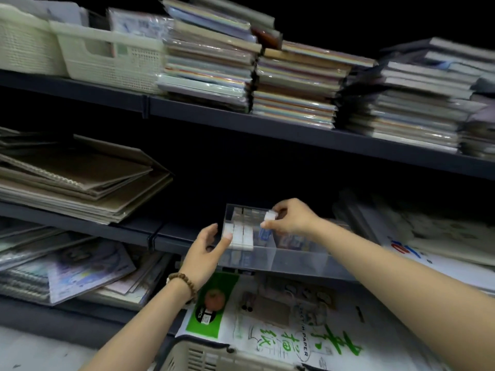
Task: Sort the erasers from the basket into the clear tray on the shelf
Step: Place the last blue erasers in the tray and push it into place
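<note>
A clear tray [297, 257] stands on the middle shelf with rows of white erasers [242, 235] in its left compartment. My right hand [292, 218] hovers over the tray and pinches a white eraser [270, 217] between thumb and fingers. My left hand [207, 250] is at the tray's left front corner, its thumb against the tray wall beside the eraser rows and its fingers loosely spread. The basket [214, 356] is at the bottom edge of the view, only its pale rim showing.
Sketch paper packs [281, 317] lie on the lower shelf under the tray. Notebooks and brown pads [80, 180] are stacked to the left. The top shelf holds paper stacks [292, 84] and white baskets [107, 54]. More packs [428, 234] lie to the right of the tray.
</note>
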### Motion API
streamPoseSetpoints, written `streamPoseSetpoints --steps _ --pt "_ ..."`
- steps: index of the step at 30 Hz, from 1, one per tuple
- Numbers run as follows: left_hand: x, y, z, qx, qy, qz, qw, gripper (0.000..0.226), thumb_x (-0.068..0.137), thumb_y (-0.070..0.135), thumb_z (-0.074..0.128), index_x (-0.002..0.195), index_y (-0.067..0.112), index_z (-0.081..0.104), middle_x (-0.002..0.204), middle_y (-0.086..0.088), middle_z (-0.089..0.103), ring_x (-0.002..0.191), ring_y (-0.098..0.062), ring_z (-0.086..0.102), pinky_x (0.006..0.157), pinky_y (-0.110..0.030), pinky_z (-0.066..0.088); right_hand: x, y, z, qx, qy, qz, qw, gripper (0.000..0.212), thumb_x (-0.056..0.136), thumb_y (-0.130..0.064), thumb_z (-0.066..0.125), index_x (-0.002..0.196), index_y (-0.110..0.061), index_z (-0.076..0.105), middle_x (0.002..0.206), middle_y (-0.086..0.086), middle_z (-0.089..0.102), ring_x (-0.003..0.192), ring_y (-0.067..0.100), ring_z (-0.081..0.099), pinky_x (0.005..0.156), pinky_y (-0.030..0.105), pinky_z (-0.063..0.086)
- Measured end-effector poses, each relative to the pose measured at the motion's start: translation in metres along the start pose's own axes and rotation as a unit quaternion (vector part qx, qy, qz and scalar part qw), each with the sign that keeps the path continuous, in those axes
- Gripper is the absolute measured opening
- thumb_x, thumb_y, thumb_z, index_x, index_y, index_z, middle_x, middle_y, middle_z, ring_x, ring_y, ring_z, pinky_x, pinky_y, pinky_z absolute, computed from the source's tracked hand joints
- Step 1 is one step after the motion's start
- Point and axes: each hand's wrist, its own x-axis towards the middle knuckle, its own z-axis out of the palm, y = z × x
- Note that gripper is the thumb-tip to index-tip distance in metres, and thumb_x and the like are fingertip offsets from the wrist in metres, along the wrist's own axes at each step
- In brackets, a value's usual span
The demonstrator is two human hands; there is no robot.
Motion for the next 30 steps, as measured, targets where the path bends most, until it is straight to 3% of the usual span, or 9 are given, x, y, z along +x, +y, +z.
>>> streamPoseSetpoints --steps 3,8,12,15,18,20,24,27,30 --pt "-0.001 -0.001 0.010 -0.019 -0.006 0.013 1.000 0.053 0.088 0.038 0.055 0.136 0.022 0.038 0.133 0.009 0.044 0.121 -0.006 0.041 0.096 -0.019 0.033 0.006 -0.003 0.014 -0.037 -0.028 0.027 0.999 0.067 0.077 -0.031 0.076 0.131 -0.003 0.049 0.115 0.011 0.062 0.077 0.015 0.065 0.052 0.016 0.052" --pt "0.000 -0.002 0.014 -0.038 -0.015 0.001 0.999 0.061 0.089 0.038 0.055 0.142 0.020 0.031 0.144 0.005 0.036 0.132 -0.011 0.035 0.103 -0.022 0.032 0.011 -0.007 0.029 -0.056 -0.009 0.058 0.997 0.066 0.081 -0.022 0.073 0.135 -0.002 0.042 0.114 0.015 0.064 0.053 0.004 0.053 0.032 0.005 0.033" --pt "0.000 -0.001 0.013 -0.057 -0.010 0.001 0.998 0.059 0.089 0.036 0.055 0.141 0.018 0.033 0.146 0.002 0.036 0.134 -0.012 0.035 0.106 -0.023 0.031 0.014 -0.007 0.039 -0.045 -0.029 0.094 0.994 0.060 0.081 -0.017 0.074 0.130 0.000 0.043 0.084 0.007 0.063 0.069 0.018 0.069 0.057 0.025 0.054" --pt "0.000 -0.002 0.013 -0.066 -0.008 -0.002 0.998 0.058 0.089 0.037 0.055 0.140 0.019 0.034 0.146 0.002 0.037 0.134 -0.012 0.035 0.106 -0.023 0.031 0.014 -0.010 0.043 -0.033 -0.032 0.115 0.992 0.056 0.083 -0.015 0.071 0.128 0.004 0.045 0.100 0.016 0.064 0.081 0.024 0.069 0.068 0.031 0.058" --pt "0.000 -0.003 0.013 -0.063 -0.010 -0.004 0.998 0.058 0.089 0.039 0.054 0.141 0.021 0.034 0.146 0.003 0.037 0.134 -0.012 0.035 0.105 -0.022 0.031 0.011 -0.014 0.043 -0.004 -0.035 0.133 0.991 0.037 0.089 -0.016 0.064 0.118 0.004 0.050 0.101 0.020 0.061 0.084 0.027 0.066 0.035 0.015 0.041" --pt "0.000 -0.004 0.013 -0.060 -0.012 -0.004 0.998 0.058 0.090 0.040 0.053 0.141 0.022 0.034 0.146 0.003 0.037 0.134 -0.011 0.034 0.103 -0.021 0.031 0.012 -0.014 0.044 0.023 -0.030 0.158 0.987 0.028 0.092 -0.016 0.059 0.108 0.006 0.052 0.105 0.020 0.060 0.093 0.030 0.066 0.031 0.013 0.036" --pt "-0.002 -0.004 0.013 -0.058 -0.017 -0.004 0.998 0.058 0.090 0.041 0.052 0.142 0.023 0.032 0.147 0.004 0.035 0.135 -0.011 0.033 0.104 -0.022 0.030 0.015 -0.013 0.045 0.057 -0.032 0.174 0.983 0.034 0.095 -0.013 0.054 0.119 0.011 0.052 0.126 0.025 0.055 0.091 0.028 0.065 0.072 0.026 0.056" --pt "-0.004 -0.003 0.013 -0.058 -0.018 -0.005 0.998 0.058 0.090 0.042 0.051 0.142 0.023 0.032 0.147 0.004 0.035 0.135 -0.010 0.032 0.105 -0.023 0.029 0.019 -0.014 0.046 0.006 -0.032 0.171 0.985 0.029 0.093 -0.018 0.058 0.108 0.006 0.057 0.112 0.022 0.064 0.065 0.019 0.063 0.070 0.030 0.057" --pt "-0.005 -0.003 0.013 -0.055 -0.022 -0.005 0.998 0.058 0.090 0.043 0.051 0.142 0.024 0.032 0.147 0.004 0.035 0.135 -0.010 0.032 0.104 -0.022 0.029 0.023 -0.013 0.047 -0.065 -0.032 0.163 0.984 0.022 0.091 -0.022 0.062 0.095 -0.001 0.057 0.096 0.016 0.070 0.064 0.017 0.064 0.085 0.039 0.055"
